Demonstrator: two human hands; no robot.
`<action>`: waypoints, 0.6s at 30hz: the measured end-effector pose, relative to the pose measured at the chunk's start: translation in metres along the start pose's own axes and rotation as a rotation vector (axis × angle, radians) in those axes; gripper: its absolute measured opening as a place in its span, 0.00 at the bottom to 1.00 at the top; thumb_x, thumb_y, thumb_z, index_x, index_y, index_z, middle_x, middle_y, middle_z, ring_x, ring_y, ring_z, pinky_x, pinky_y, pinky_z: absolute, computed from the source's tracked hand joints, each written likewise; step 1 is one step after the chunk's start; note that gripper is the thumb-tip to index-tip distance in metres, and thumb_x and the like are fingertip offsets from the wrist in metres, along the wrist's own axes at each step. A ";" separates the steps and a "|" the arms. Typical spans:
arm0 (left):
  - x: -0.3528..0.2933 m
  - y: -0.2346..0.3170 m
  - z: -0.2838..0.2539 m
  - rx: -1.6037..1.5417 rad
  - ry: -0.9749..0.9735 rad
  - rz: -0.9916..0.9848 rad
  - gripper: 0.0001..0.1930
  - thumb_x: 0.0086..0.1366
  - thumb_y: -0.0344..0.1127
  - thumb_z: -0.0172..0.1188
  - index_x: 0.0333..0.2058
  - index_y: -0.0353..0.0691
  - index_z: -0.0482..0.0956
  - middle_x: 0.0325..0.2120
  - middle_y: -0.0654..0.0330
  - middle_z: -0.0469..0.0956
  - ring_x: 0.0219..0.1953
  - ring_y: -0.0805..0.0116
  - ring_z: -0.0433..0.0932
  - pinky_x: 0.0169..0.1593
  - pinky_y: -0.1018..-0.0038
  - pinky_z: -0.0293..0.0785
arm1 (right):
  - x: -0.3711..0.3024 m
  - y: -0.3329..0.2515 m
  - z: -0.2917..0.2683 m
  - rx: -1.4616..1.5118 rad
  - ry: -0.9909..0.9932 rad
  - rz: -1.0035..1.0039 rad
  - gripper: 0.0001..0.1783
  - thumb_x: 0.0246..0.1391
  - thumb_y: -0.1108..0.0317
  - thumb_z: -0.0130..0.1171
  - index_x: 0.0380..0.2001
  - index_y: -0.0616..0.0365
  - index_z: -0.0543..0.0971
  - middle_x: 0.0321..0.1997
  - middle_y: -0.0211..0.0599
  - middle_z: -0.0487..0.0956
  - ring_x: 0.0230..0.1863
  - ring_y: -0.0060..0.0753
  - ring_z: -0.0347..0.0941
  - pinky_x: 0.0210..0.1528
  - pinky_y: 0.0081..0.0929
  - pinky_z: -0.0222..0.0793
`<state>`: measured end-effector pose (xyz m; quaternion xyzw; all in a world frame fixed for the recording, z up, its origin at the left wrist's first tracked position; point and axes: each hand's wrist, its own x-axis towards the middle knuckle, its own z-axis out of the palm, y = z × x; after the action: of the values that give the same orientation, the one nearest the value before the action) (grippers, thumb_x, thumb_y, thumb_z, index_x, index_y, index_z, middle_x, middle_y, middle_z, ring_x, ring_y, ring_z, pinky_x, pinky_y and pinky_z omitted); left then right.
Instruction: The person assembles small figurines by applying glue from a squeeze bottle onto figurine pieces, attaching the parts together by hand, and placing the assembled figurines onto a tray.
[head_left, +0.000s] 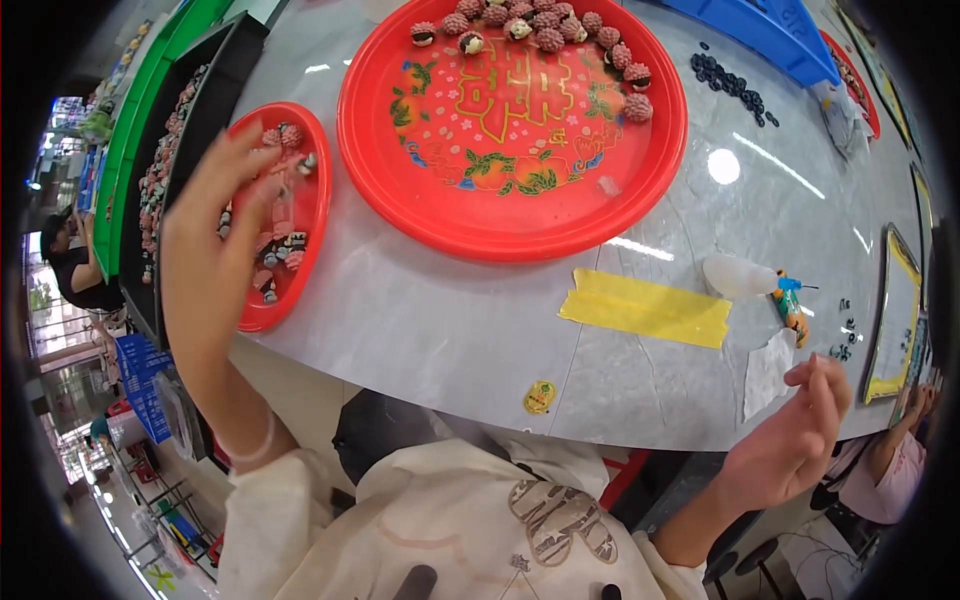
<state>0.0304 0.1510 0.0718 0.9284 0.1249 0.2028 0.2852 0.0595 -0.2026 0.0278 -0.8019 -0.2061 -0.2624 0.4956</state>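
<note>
My left hand [205, 245], blurred by motion, hovers over the small oval red tray [318, 225], its fingers apart. Small pink, black and grey pieces [270, 270] lie in that tray. At the right, near the table's front edge, my right hand [785, 450] is closed, thumb against curled fingers; whatever may be between them is too small to make out. Just beyond it lie a torn white paper [764, 378] and a white squeeze bottle [735, 277] with a blue needle tip. A large round red tray [500, 243] holds several ridged pink balls [550, 40], some with dark parts, along its far side.
Yellow tape [645, 308] is stuck to the grey table [460, 330]. Small black pieces [735, 85] lie in a cluster near a blue bin [750, 35]. A long black bin [215, 75] of small parts stands at the left beside a green one [140, 110]. Other people sit at both sides.
</note>
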 end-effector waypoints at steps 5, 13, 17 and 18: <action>0.068 0.039 0.052 -0.076 -0.225 0.311 0.09 0.54 0.28 0.49 0.36 0.36 0.71 0.33 0.59 0.72 0.36 0.73 0.71 0.43 0.79 0.65 | 0.018 0.014 0.006 0.032 0.033 0.146 0.17 0.52 0.63 0.43 0.33 0.69 0.71 0.33 0.42 0.68 0.30 0.28 0.60 0.31 0.21 0.56; 0.057 0.036 0.068 -0.487 -0.453 0.154 0.07 0.52 0.25 0.50 0.32 0.36 0.71 0.26 0.64 0.72 0.32 0.80 0.70 0.32 0.83 0.66 | 0.037 0.011 0.026 0.074 -0.183 0.359 0.12 0.43 0.74 0.50 0.34 0.65 0.71 0.39 0.38 0.70 0.37 0.24 0.64 0.38 0.17 0.58; -0.004 0.052 0.069 -0.980 -0.573 -0.001 0.09 0.50 0.27 0.56 0.30 0.33 0.67 0.30 0.56 0.68 0.30 0.71 0.72 0.33 0.80 0.69 | 0.037 0.022 0.038 0.150 -0.367 0.556 0.17 0.41 0.75 0.52 0.38 0.66 0.68 0.39 0.38 0.71 0.36 0.23 0.67 0.39 0.18 0.60; -0.016 0.053 0.071 -1.082 -0.557 0.057 0.10 0.50 0.27 0.57 0.30 0.34 0.67 0.30 0.55 0.68 0.30 0.69 0.72 0.32 0.79 0.69 | 0.037 0.022 0.036 0.198 -0.357 0.544 0.19 0.43 0.74 0.52 0.41 0.67 0.66 0.37 0.39 0.72 0.34 0.26 0.68 0.40 0.21 0.61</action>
<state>0.0542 0.0685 0.0438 0.6730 -0.1001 -0.0055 0.7328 0.1090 -0.1772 0.0221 -0.8088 -0.0928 0.0451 0.5790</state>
